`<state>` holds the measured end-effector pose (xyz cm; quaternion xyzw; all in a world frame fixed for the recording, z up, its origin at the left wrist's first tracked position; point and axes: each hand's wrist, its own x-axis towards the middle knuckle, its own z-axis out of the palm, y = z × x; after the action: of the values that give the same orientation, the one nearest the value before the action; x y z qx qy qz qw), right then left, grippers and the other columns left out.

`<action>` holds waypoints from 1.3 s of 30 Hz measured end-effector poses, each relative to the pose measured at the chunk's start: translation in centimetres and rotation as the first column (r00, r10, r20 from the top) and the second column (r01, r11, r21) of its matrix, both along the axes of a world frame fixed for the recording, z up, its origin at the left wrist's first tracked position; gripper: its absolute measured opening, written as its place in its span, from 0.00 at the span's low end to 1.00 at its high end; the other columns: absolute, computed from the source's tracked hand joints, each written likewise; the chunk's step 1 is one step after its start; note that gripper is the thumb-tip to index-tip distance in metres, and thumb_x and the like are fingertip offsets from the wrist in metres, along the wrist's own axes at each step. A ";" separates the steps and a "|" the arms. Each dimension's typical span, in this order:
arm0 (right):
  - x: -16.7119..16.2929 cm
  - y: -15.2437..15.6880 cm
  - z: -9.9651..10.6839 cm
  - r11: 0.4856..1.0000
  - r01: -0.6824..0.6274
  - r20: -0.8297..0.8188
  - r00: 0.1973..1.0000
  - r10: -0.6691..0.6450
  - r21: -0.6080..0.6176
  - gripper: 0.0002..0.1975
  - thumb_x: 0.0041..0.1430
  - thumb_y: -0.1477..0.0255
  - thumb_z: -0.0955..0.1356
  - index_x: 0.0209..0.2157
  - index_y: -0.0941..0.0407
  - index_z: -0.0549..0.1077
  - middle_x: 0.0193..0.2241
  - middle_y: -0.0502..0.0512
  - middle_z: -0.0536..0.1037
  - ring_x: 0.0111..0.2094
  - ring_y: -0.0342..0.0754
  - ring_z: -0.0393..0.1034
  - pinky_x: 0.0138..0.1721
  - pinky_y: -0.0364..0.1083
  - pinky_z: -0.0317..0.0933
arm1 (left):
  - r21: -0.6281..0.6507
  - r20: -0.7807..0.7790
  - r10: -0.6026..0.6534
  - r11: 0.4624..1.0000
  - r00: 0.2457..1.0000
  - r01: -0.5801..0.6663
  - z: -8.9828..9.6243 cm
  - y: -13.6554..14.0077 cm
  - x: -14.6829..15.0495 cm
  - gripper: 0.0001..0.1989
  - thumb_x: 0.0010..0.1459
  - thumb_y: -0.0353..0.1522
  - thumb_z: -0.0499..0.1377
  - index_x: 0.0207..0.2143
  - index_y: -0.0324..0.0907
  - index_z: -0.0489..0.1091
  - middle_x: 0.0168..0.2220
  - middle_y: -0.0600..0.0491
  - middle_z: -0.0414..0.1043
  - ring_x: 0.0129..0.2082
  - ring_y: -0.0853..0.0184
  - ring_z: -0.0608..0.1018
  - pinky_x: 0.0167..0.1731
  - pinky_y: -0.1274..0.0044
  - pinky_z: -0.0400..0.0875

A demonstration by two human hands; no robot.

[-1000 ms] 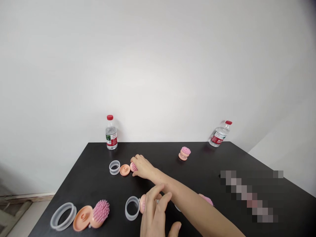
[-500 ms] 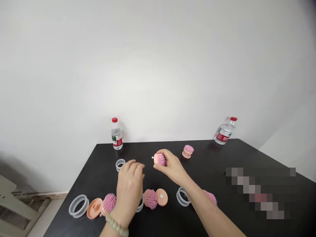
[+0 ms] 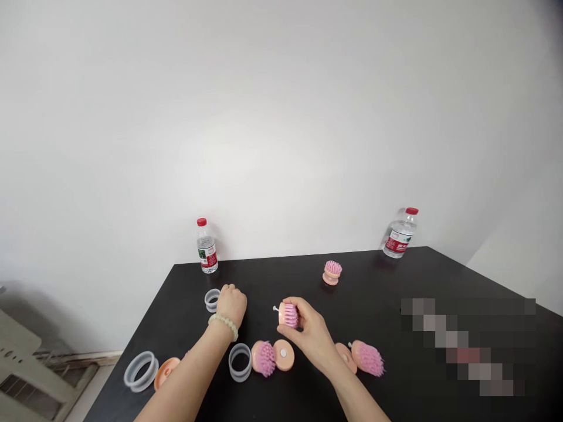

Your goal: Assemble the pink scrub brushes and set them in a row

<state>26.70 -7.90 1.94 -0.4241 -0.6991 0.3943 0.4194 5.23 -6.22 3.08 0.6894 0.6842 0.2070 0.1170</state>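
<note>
My right hand [image 3: 310, 331] pinches a peach brush head with pink bristles [image 3: 289, 315] between thumb and fingers. A thin white stem sticks out of its left side, and the bristles face my palm. To the left, my left hand [image 3: 232, 305], with a beaded bracelet at the wrist, reaches down over the table with curled fingers. Beside it stands a small translucent ring [image 3: 212, 300]; whatever is under the fingers is hidden. Below the hands lie another bristled brush head [image 3: 264, 358] and a peach round cap [image 3: 284, 355] with a white centre.
A complete pink brush [image 3: 332, 272] stands farther back on the black table [image 3: 264, 275]. Water bottles [image 3: 207, 249] [image 3: 400, 235] stand near the wall. Along the front are translucent rings [image 3: 141, 371] [image 3: 240, 363], an orange-peach cap [image 3: 166, 373] and a brush head [image 3: 368, 357] at right.
My left hand has moved forward and down beside the small ring, its fingers now curled. My right hand has come slightly lower and nearer, still gripping the brush head.
</note>
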 end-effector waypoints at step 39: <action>0.1 -3.0 1.0 0.916 -0.158 -0.281 0.920 0.272 0.370 0.21 0.60 0.56 0.72 0.50 0.51 0.71 0.45 0.58 0.76 0.44 0.55 0.75 0.44 0.50 0.72 | -0.030 0.956 0.073 0.988 -0.286 0.153 0.4 -8.8 3.6 0.15 0.41 0.33 0.78 0.28 0.39 0.76 0.34 0.53 0.78 0.37 0.70 0.80 0.43 0.79 0.75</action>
<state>26.84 -10.93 2.96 -0.1936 -0.7202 0.3767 0.5495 8.78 -15.04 3.48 0.2581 0.3037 0.6229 0.6731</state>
